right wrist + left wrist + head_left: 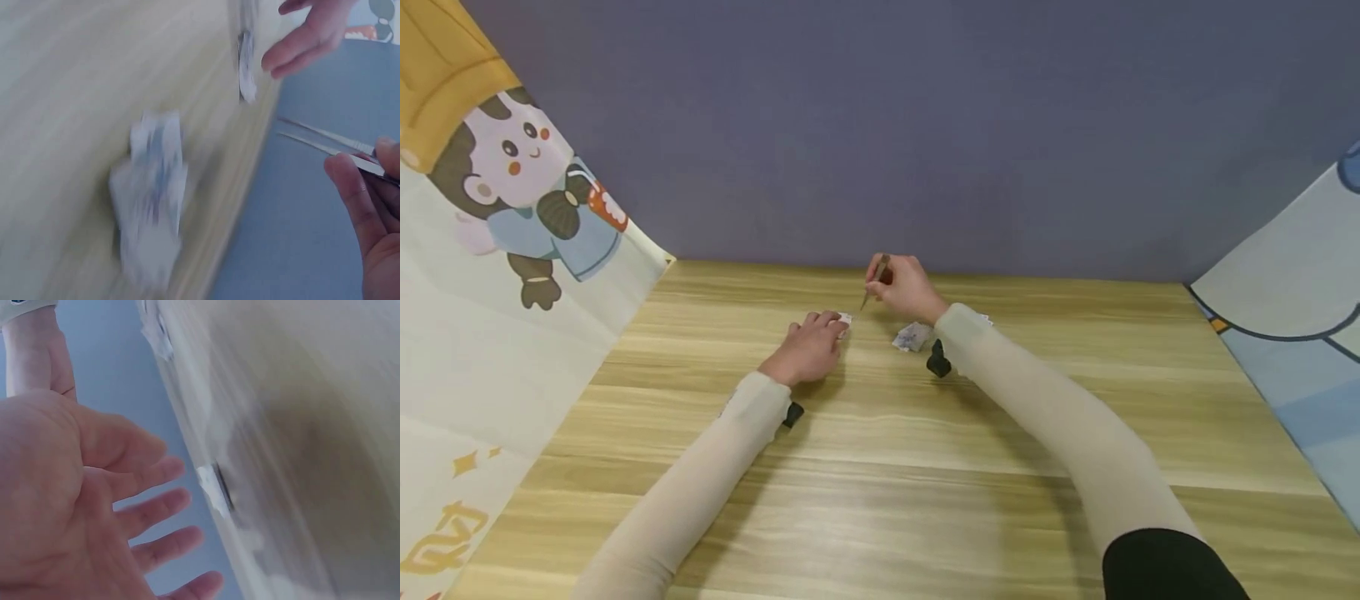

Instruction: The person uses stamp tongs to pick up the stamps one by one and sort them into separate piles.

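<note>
In the head view, my right hand (910, 287) pinches a pair of metal tweezers (881, 269), their tips pointing down. The right wrist view shows the prongs (319, 142) slightly apart with nothing between them. My left hand (808, 348) is beside a small white paper-like piece (846, 319), its fingers loosely extended. A gap separates those fingers from the white piece (214, 490) in the left wrist view. A loose pile of white paper-like pieces with bluish print (913, 337) lies by my right wrist; the print is too blurred to read.
The wood-grain table (865, 500) meets a dark blue-grey backdrop (880, 133) at its far edge. Another white piece (986, 318) shows partly behind my right sleeve. Black devices (938, 360) sit under both wrists. Cartoon-printed cloth (512, 250) borders the left side.
</note>
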Demonstrator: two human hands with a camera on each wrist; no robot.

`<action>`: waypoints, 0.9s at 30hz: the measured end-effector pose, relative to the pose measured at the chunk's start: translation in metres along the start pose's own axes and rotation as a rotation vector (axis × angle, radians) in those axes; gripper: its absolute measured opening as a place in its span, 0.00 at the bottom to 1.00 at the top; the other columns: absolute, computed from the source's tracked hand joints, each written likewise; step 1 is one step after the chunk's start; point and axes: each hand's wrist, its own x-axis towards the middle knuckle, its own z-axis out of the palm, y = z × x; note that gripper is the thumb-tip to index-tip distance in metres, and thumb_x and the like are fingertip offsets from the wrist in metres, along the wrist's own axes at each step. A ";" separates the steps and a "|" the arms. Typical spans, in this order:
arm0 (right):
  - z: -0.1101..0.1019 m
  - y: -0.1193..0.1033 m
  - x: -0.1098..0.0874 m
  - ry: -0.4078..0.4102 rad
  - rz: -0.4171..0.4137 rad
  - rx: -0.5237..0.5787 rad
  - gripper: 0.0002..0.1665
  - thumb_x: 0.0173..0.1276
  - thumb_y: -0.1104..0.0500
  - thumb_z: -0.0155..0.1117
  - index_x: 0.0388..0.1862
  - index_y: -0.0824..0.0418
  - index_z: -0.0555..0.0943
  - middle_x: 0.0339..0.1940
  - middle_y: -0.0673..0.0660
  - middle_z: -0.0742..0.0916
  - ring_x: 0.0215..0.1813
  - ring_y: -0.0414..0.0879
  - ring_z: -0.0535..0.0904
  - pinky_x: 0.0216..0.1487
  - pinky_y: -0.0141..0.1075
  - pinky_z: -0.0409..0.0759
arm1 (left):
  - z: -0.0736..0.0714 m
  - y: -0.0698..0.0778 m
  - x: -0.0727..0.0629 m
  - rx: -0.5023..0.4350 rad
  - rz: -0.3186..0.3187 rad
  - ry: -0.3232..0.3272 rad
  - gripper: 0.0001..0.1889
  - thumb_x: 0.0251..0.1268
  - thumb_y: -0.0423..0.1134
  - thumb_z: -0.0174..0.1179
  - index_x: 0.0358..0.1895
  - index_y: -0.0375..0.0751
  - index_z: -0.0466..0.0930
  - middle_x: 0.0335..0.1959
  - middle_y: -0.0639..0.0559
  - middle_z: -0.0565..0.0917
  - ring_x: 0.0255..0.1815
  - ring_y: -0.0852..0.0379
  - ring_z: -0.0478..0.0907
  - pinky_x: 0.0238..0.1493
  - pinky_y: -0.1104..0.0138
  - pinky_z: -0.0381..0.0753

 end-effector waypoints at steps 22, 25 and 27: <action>-0.062 0.037 -0.059 0.054 0.036 -0.151 0.05 0.62 0.63 0.66 0.31 0.57 0.77 0.22 0.50 0.82 0.23 0.43 0.78 0.26 0.37 0.77 | 0.014 0.067 0.025 0.027 0.183 -0.094 0.23 0.71 0.36 0.45 0.68 0.53 0.68 0.70 0.52 0.62 0.69 0.49 0.54 0.61 0.48 0.58; -0.061 0.038 -0.061 0.041 0.047 -0.125 0.06 0.61 0.64 0.66 0.31 0.58 0.77 0.23 0.51 0.83 0.24 0.43 0.78 0.27 0.37 0.77 | 0.019 0.070 0.027 0.041 0.175 -0.109 0.23 0.72 0.38 0.46 0.68 0.53 0.68 0.70 0.52 0.62 0.70 0.49 0.54 0.62 0.47 0.57; -0.061 0.038 -0.062 0.033 0.051 -0.101 0.06 0.61 0.65 0.66 0.31 0.58 0.77 0.24 0.53 0.83 0.25 0.44 0.79 0.28 0.36 0.78 | 0.020 0.071 0.028 0.047 0.168 -0.117 0.22 0.72 0.39 0.46 0.68 0.54 0.67 0.71 0.53 0.61 0.70 0.50 0.54 0.62 0.48 0.57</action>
